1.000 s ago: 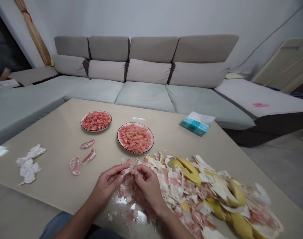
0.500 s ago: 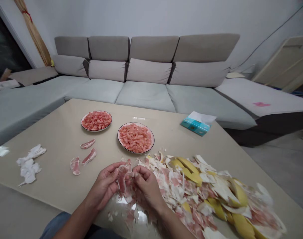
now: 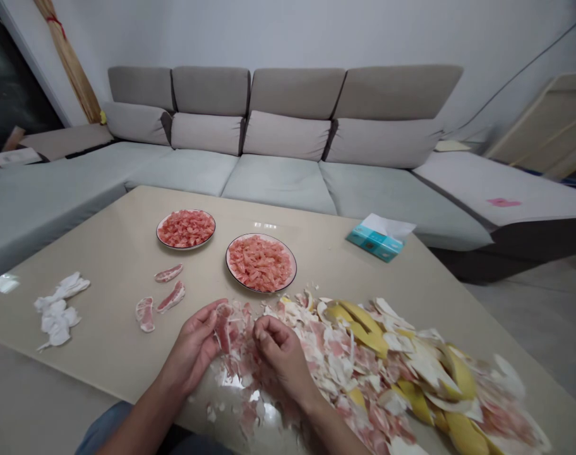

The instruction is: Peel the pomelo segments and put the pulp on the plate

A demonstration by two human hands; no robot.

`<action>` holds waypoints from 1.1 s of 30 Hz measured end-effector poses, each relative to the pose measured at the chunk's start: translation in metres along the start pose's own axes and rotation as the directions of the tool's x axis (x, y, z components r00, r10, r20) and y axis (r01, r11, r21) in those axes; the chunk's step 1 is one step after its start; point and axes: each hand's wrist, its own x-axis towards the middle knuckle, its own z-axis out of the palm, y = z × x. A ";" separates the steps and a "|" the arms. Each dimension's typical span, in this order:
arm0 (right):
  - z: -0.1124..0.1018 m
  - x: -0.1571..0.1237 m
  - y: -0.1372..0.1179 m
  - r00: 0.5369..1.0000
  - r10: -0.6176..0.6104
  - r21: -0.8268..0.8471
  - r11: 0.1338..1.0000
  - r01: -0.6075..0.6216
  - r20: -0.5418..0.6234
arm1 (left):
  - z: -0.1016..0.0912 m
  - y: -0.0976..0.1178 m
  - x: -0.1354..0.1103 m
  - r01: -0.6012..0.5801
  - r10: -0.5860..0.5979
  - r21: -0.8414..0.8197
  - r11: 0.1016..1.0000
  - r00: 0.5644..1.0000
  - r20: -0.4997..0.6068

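Note:
My left hand (image 3: 197, 341) is closed on a pinkish-red pomelo segment (image 3: 223, 327) with whitish membrane along its edge. To its right, my right hand (image 3: 279, 347) is closed, thumb against the curled fingers, a small gap away from the segment; whether it pinches a bit of membrane is hidden. Three more segments (image 3: 171, 297) lie on the table left of my hands. Beyond them stand two plates heaped with peeled pink pulp, a left plate (image 3: 186, 248) and a nearer plate (image 3: 296, 270). Torn membrane scraps (image 3: 330, 354) spread under and beside my right hand.
Thick yellow pomelo rinds (image 3: 364, 328) lie among the scraps on the right of the glossy table (image 3: 122, 253). A blue tissue pack (image 3: 376, 240) sits at the back right, crumpled white tissues (image 3: 58, 313) at the left. A grey sofa (image 3: 278, 183) stands behind the table.
My left hand has shifted slightly left with the pomelo segment. My right hand, close against the segment before, is now apart from it.

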 end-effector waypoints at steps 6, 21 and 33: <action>-0.001 -0.002 -0.004 0.980 -0.199 -0.313 0.932 0.182 -0.023 | 0.005 0.001 -0.004 -0.029 0.030 0.172 0.985 1.000 -0.003; 0.004 -0.010 -0.003 0.895 -0.339 -0.571 0.690 0.445 0.289 | -0.008 0.003 0.005 -0.084 0.099 0.126 0.988 0.989 -0.114; 0.007 -0.006 -0.001 0.935 -0.322 -0.576 0.741 0.345 0.146 | 0.000 0.002 0.000 -0.053 0.058 0.094 0.994 0.997 -0.051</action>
